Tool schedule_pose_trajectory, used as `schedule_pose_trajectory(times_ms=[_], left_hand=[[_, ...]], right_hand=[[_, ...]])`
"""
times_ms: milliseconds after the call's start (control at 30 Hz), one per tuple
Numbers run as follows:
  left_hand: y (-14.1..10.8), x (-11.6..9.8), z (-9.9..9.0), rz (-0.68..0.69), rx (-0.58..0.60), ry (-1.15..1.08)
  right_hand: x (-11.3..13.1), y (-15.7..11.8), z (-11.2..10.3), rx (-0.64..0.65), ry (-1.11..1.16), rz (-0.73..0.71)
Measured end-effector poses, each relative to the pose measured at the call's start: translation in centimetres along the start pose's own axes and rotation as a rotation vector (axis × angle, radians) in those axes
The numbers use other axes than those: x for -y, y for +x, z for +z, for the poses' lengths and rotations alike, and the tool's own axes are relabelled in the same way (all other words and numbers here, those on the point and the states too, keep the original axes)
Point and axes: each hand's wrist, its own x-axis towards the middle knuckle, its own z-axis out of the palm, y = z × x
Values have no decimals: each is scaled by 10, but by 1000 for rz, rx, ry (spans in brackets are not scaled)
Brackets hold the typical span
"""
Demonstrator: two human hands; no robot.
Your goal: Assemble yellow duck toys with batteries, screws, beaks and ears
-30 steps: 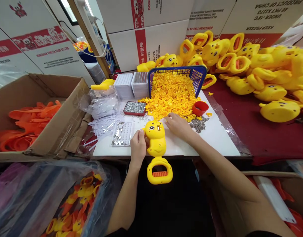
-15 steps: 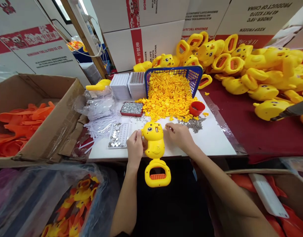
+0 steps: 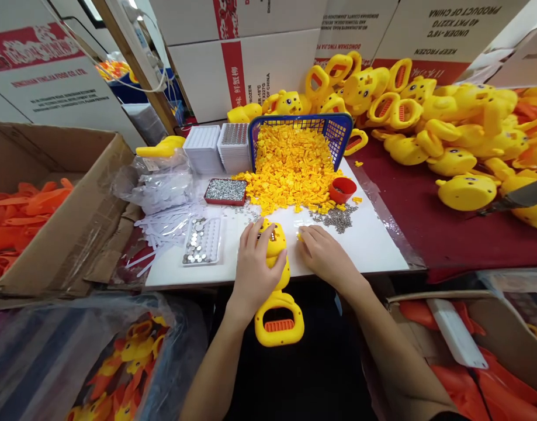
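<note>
Yellow duck toy at the counter's front edge

So the duck's handle is poking out past that edge. Left hand is draped over the head, fingers spread, can't tell if it's really gripping. Right hand is just beside it, fingers bunched up with a tiny yellow piece at the tips. White disc tray is near the front left corner.

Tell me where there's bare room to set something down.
Bare white tabletop shows right of the right hand, nearer than the metal bits; a narrower patch separates the disc tray from the left hand. Beyond the hands, yellow pieces and the blue basket crowd it.
</note>
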Motion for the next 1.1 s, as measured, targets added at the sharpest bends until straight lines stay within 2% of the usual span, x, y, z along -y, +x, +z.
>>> schedule_pose_trajectory(times_ms=[267, 367, 433, 500, 633, 800, 933, 1000, 1100], left_hand=[[-25, -17, 1, 17, 11, -62], [-27, -15, 1, -1, 7, -93], [-27, -13, 2, -6, 4, -110], [-28, -13, 4, -8, -17, -125], [-31, -11, 8, -2, -53, -179], [-34, -7, 8, -34, -34, -232], [-36, 0, 6, -75, -36, -276], [-36, 2, 5, -84, -37, -267], [-37, -1, 5, -79, -64, -197]], right_hand=[[-14, 1, -23, 82, 196, -256], [-11, 4, -25, -54, 318, -230], [-3, 5, -28, -203, 451, -218], [8, 7, -31, -277, 515, -252], [27, 12, -39, -223, 393, -311], [35, 12, -42, -163, 328, -316], [31, 4, -40, 14, 285, -348], [25, 7, -38, 42, 364, -362], [11, 30, -30, 20, 497, -205]])
